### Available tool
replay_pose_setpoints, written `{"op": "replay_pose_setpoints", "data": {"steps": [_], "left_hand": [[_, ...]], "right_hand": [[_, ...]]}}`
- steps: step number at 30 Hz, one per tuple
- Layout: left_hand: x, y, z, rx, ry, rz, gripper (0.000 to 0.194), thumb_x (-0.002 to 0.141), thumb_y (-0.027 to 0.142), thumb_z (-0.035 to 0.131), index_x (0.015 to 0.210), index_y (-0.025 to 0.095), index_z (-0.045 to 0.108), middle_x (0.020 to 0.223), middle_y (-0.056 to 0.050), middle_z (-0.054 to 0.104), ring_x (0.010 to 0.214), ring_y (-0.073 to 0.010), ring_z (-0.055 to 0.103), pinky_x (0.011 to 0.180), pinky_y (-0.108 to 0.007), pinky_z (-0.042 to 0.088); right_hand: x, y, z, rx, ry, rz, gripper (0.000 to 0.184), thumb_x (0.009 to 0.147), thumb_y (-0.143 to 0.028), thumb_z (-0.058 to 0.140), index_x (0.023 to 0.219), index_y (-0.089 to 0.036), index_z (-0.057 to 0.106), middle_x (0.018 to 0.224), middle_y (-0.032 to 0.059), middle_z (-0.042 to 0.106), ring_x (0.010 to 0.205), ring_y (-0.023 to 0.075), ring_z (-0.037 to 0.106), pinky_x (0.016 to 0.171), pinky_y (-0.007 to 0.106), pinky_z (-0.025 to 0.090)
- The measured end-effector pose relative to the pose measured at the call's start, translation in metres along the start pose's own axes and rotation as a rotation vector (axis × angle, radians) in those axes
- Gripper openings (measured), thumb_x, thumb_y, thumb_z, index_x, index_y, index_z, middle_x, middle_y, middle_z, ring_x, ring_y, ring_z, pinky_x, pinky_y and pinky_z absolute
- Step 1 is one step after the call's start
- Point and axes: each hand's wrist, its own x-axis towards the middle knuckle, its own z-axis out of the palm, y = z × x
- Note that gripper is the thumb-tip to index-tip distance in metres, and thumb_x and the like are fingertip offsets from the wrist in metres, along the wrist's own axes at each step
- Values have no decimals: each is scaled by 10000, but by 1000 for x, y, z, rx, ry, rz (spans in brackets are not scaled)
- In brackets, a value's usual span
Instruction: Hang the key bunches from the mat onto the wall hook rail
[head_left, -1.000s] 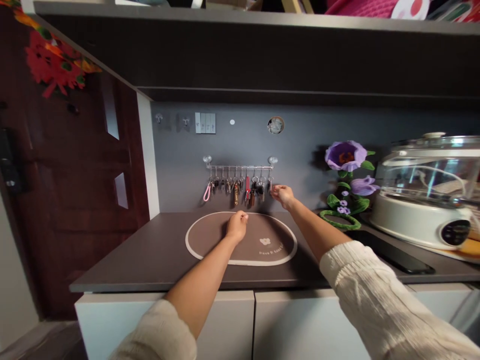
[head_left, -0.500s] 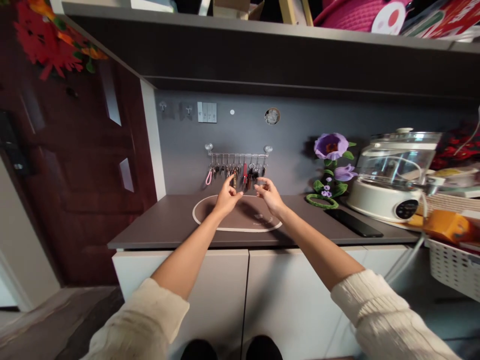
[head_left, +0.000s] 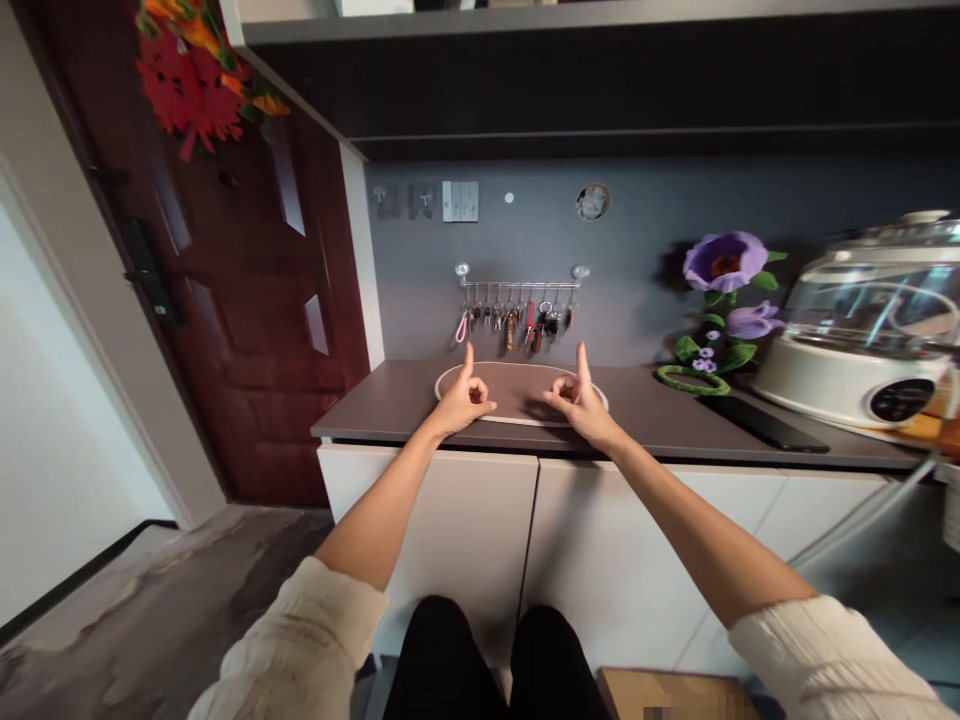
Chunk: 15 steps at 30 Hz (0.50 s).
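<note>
My left hand is in front of the left part of an oval brown mat with a pale rim. Its index finger points up, the thumb reaches inward, and the other fingers curl. Mirroring it, my right hand is in front of the mat's right part in the same pose. Nothing shows in either hand, and a gap separates them. Behind them, several keys and key fobs hang from a metal hook rail on the grey wall. Among them are a pink loop and a brown fob.
A purple flower ornament stands right of the mat, near a black phone and a white glass-topped appliance. A dark shelf overhangs the counter. At left is a dark red door.
The view has turned left and tilted down. Both hands have drawn back and down from the hanging keys toward the counter's front, and their index fingers now point up.
</note>
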Motion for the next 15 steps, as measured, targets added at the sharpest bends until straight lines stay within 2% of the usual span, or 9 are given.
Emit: {"op": "replay_pose_setpoints", "data": {"steps": [4, 7, 11, 13, 15], "left_hand": [[3, -1, -2, -27, 23, -26, 1047, 668, 160, 614, 1350, 257, -175, 640, 86, 457, 556, -46, 415, 598, -187, 374], [18, -6, -12, -3, 95, -78, 1000, 675, 228, 626, 1375, 252, -88, 692, 60, 500, 600, -61, 451, 636, -210, 391], [55, -25, -35, 166, 330, -182, 911, 625, 305, 677, 1374, 179, 175, 978, -59, 559, 884, -141, 511, 824, -282, 387], [78, -39, -46, 234, 416, -242, 894, 596, 328, 699, 1347, 153, 248, 1164, -114, 497, 1051, -194, 467, 911, -313, 348], [102, -52, -56, 270, 463, -294, 896, 568, 346, 718, 1326, 145, 283, 1294, -142, 393, 1176, -235, 385, 978, -335, 294]], "right_hand": [[4, -1, -4, -36, -4, -10, 952, 730, -304, 577, 1372, -274, -125, 717, -36, 486, 611, 93, 452, 584, 225, 426], [18, 4, -14, -42, -3, 32, 894, 717, -350, 589, 1390, -279, 5, 749, -25, 524, 636, 99, 486, 623, 250, 452], [55, 25, -38, -63, 161, 144, 797, 656, -427, 637, 1338, -244, 268, 923, 33, 568, 851, 152, 545, 814, 326, 454], [80, 40, -52, -87, 249, 246, 812, 605, -456, 669, 1303, -221, 326, 1079, 84, 538, 978, 198, 526, 869, 359, 436], [106, 56, -64, -90, 318, 320, 888, 556, -464, 701, 1306, -191, 312, 1236, 133, 451, 1088, 246, 474, 905, 383, 417]]}}
